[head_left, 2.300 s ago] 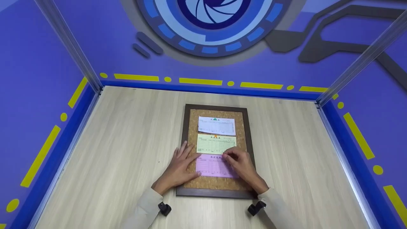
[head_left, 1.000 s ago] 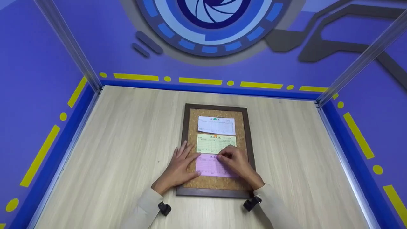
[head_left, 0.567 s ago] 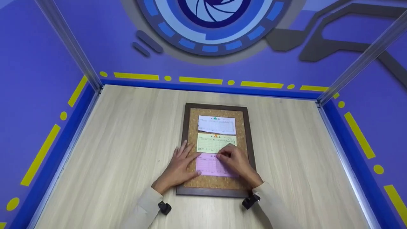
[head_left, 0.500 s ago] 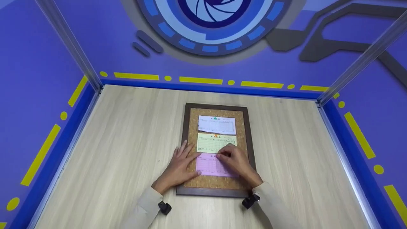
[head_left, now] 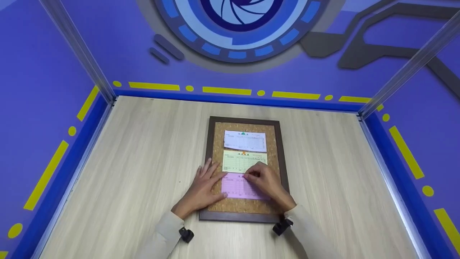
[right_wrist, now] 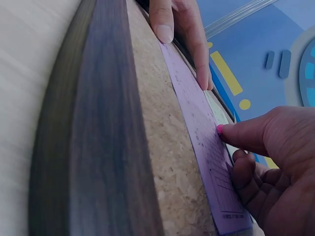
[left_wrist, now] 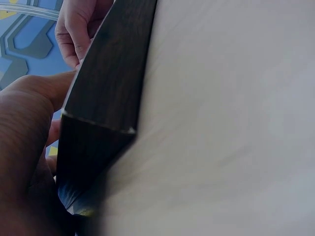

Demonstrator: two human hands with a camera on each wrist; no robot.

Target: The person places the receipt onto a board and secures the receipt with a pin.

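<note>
A cork board (head_left: 233, 216) in a dark wooden frame lies flat on the table. On it, a pink printed slip (head_left: 237, 189) sits below a pale green slip (head_left: 233, 163) and a white slip (head_left: 244, 142). My left hand (head_left: 201, 191) is spread over the board's left side, its thumb and index fingertip resting on the pink slip's left edge. With thumb and fingers, my right hand (head_left: 266, 182) pinches a small pink push pin (right_wrist: 220, 129) at the top middle of the pink slip. The pin's point is hidden.
A green pin (head_left: 243, 133) marks the white slip's top edge and an orange pin (head_left: 244, 153) the green slip's. Light wood table (head_left: 151, 151) surrounds the board, enclosed by blue printed walls (head_left: 309, 79) with metal corner posts.
My right hand has moved left along the pink slip's top edge to its middle, then stayed almost still there. The left hand holds its place.
</note>
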